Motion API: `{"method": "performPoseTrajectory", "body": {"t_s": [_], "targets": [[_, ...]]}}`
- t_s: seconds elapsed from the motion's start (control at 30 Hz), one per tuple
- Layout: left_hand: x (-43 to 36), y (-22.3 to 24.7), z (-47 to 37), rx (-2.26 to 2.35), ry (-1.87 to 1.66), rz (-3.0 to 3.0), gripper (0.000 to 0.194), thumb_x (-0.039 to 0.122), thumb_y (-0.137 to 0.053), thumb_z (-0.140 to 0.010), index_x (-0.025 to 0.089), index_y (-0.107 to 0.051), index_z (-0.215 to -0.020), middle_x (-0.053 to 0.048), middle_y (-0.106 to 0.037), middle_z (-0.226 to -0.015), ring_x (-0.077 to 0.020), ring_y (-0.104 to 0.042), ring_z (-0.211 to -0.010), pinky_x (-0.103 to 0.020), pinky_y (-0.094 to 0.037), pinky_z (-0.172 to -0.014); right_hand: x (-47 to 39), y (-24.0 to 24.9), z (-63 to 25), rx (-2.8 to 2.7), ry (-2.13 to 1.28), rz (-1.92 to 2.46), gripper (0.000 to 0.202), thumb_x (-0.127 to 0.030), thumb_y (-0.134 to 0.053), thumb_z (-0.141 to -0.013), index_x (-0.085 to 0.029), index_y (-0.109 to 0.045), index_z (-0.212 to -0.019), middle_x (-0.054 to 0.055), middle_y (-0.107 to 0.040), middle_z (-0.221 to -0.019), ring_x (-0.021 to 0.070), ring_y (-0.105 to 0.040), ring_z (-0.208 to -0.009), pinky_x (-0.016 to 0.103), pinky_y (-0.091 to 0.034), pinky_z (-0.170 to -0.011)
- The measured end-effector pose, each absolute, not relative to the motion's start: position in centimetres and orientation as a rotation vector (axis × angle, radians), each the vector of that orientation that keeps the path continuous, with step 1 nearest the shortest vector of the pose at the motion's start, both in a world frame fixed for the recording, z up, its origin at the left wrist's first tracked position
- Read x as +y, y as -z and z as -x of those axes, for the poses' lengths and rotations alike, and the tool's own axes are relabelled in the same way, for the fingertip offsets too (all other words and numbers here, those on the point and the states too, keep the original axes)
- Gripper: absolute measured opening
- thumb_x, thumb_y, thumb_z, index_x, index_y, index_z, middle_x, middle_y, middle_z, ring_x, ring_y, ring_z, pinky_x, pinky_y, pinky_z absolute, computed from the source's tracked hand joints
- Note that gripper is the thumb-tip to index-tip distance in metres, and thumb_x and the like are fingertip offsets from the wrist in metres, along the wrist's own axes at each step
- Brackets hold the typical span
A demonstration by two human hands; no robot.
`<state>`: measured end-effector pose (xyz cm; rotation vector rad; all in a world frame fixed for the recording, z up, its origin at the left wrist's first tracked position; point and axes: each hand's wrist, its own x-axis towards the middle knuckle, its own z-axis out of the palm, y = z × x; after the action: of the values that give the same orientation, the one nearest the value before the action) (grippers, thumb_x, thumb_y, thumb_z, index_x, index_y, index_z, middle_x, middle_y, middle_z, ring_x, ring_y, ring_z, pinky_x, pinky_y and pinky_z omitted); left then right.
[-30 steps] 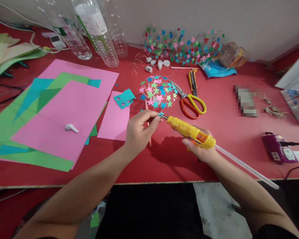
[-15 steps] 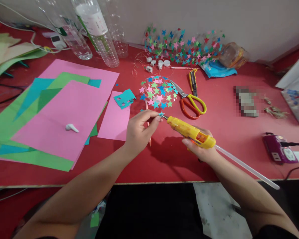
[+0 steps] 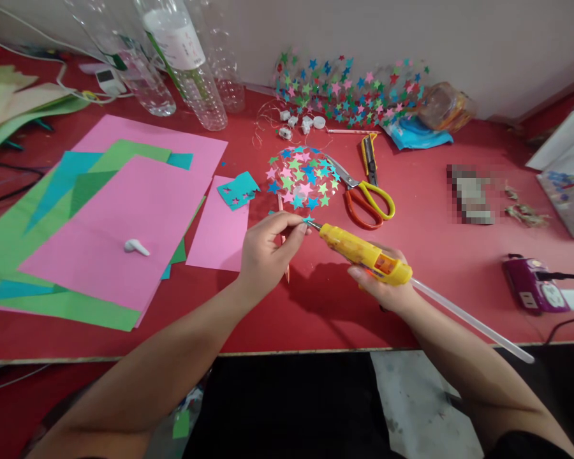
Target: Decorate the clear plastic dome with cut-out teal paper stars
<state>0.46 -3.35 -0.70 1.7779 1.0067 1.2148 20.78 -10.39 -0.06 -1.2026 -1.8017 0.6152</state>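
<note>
Between thumb and fingertips, my left hand [image 3: 272, 245] pinches a small blue paper star [image 3: 308, 219]. My right hand [image 3: 387, 287] is wrapped round a yellow hot glue gun [image 3: 363, 252], whose metal nozzle meets the star or sits right at it. A long clear glue stick [image 3: 473, 322] sticks out of the gun's back end. Just beyond the hands lies a round clear piece covered with colourful stars [image 3: 305, 178]. Under my left hand a pencil [image 3: 287, 264] is partly hidden. Scissors [image 3: 370, 204] with red and yellow handles lie right of the round piece.
A star-covered clear bottle [image 3: 349, 92] lies along the wall, and clear plastic bottles [image 3: 186, 70] stand at back left. Coloured paper sheets [image 3: 115, 217] spread over the left, an earbud [image 3: 136, 247] on top. A box cutter [image 3: 369, 159] lies behind the scissors. A purple power adapter [image 3: 530, 284] sits right.
The view has shifted very slightly. Both hands keep their places, with the glue gun's nozzle still at the star.
</note>
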Motion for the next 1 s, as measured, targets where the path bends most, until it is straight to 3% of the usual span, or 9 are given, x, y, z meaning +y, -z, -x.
{"method": "performPoseTrajectory", "body": {"t_s": [0.73, 1.0], "targets": [[-3.47, 0.75, -0.35, 1.046, -1.197, -1.761, 0.011, 0.018, -0.06, -0.089, 0.02, -0.069, -0.082, 0.001, -0.073, -0.08, -0.0111, -0.065, -0.073, -0.024, -0.05, -0.069, -10.42, 0.12, -21.03, -1.815, -0.665, 1.297, 0.031, -0.051, -0.057, -0.091, -0.023, -0.067, -0.082, 0.004, -0.066, -0.072, 0.0172, -0.063, -0.062, 0.03, -0.051, -0.056], [-3.3, 1.08, -0.37, 1.026, -1.19, -1.723, 0.012, 0.017, -0.06, -0.089, 0.019, -0.069, -0.081, 0.001, -0.073, -0.079, -0.0101, -0.063, -0.071, -0.023, -0.048, -0.069, -10.49, 0.23, -21.07, -1.807, -0.722, 1.274, 0.027, -0.045, -0.059, -0.093, -0.022, -0.072, -0.098, 0.006, -0.071, -0.079, 0.0192, -0.068, -0.068, 0.032, -0.056, -0.061]]}}
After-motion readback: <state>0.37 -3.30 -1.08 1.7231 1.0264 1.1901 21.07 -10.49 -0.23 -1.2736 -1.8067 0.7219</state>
